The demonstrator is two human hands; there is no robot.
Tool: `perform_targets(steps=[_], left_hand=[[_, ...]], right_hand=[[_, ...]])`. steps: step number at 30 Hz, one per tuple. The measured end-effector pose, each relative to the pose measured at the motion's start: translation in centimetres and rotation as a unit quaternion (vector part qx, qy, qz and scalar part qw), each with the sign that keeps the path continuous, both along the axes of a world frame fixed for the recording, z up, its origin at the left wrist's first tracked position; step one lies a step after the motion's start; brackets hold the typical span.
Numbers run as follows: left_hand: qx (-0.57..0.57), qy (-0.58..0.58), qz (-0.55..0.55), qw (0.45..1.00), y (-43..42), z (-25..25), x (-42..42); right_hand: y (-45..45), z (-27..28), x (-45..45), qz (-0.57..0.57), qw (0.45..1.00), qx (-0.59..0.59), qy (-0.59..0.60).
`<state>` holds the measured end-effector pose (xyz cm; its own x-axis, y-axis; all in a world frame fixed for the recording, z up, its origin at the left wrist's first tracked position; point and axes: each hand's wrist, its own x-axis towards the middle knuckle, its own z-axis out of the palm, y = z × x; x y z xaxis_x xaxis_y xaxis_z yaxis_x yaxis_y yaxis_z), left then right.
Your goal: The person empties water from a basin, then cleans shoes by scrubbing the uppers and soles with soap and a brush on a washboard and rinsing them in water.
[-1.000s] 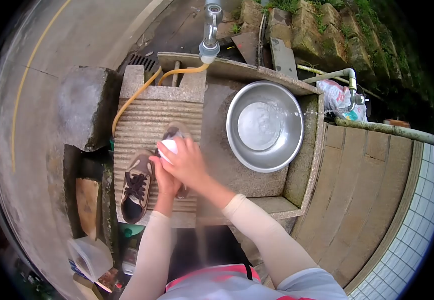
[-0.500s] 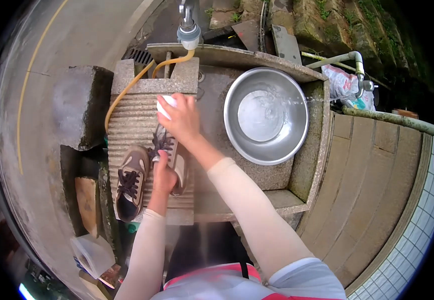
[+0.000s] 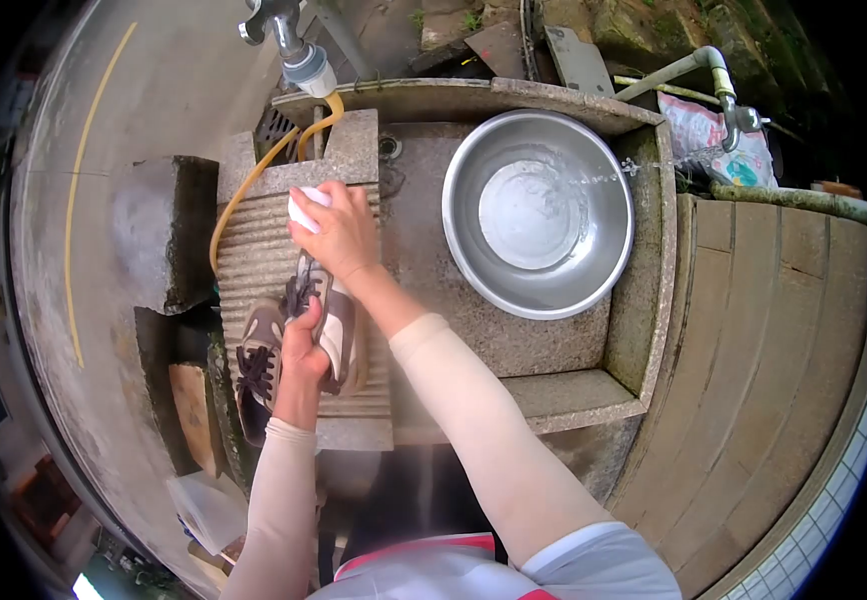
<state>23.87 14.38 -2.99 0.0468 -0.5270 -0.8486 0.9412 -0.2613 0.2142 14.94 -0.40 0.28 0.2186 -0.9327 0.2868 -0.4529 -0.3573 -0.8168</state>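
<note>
While shoe [image 3: 337,325] and white lump [image 3: 306,209] in hands [image 3: 347,238], print [image 3: 686,118] on sack [image 3: 737,155] illegible.

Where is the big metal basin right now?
In the head camera's view, the metal basin sits inside the stone sink, to the right of the ridged washboard and the person's right hand.

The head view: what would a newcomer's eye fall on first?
Probably the shiny metal basin in the stone sink, water arcing into it. Then, left of it over the ribbed slab, the right hand gripping something white and the left hand holding a laced brown shoe.
</note>
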Motion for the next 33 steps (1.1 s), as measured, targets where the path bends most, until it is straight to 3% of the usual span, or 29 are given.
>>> perform_targets(steps=[3, 4, 5, 9, 12, 16, 17, 20, 23, 25, 27, 30, 33], left_hand=[[0.015, 0.028, 0.002, 0.999, 0.4, -0.4, 0.7], [0.019, -0.023, -0.017, 0.999, -0.5, 2.0, -0.2], [0.012, 0.034, 0.014, 0.999, 0.6, -0.6, 0.9], [0.023, 0.027, 0.022, 0.999, -0.2, 1.5, 0.5], [0.022, 0.012, 0.010, 1.000, 0.1, 0.4, 0.5], [0.011, -0.003, 0.009, 1.000, -0.1, 1.3, 0.4], [-0.009, -0.010, -0.012, 1.000, 1.0, -0.5, 1.4], [-0.016, -0.012, -0.002, 1.000, 1.2, -1.0, 1.8], [0.005, -0.016, 0.018, 1.000, 0.5, -0.1, 1.3], [-0.004, -0.008, 0.016, 1.000, 0.7, -0.1, 1.4], [-0.009, -0.007, 0.015, 1.000, 1.1, -0.2, 1.7], [-0.058, 0.009, -0.001, 0.998, 1.8, -1.3, 2.3], [-0.010, 0.005, 0.014, 1.000, 0.8, 0.1, 1.5]], right_hand=[[6.5, 2.5, -4.1, 0.016, 0.999, -0.008, -0.034], [11.4, 3.2, -6.2, 0.043, 0.998, 0.020, -0.030], [14.4, 3.4, -7.5, 0.074, 0.996, 0.048, -0.026], [7.7, 1.7, -4.3, 0.009, 0.999, 0.013, -0.039], [-0.1, -1.0, -1.2, -0.023, 0.996, 0.075, -0.043], [9.7, 2.1, -6.2, -0.003, 0.996, 0.059, -0.066], [13.2, 3.3, -7.1, 0.026, 0.995, 0.070, -0.060], [13.9, 2.3, -6.6, -0.013, 0.992, 0.101, -0.070], [3.4, 0.4, -2.9, -0.052, 0.994, 0.059, -0.081], [0.7, -1.7, -1.4, -0.049, 0.990, 0.092, -0.093], [4.9, -1.1, -3.5, -0.072, 0.985, 0.074, -0.140], [16.3, 1.7, -7.9, -0.009, 0.991, 0.103, -0.083], [11.8, 1.1, -5.8, -0.038, 0.992, 0.101, -0.063]])
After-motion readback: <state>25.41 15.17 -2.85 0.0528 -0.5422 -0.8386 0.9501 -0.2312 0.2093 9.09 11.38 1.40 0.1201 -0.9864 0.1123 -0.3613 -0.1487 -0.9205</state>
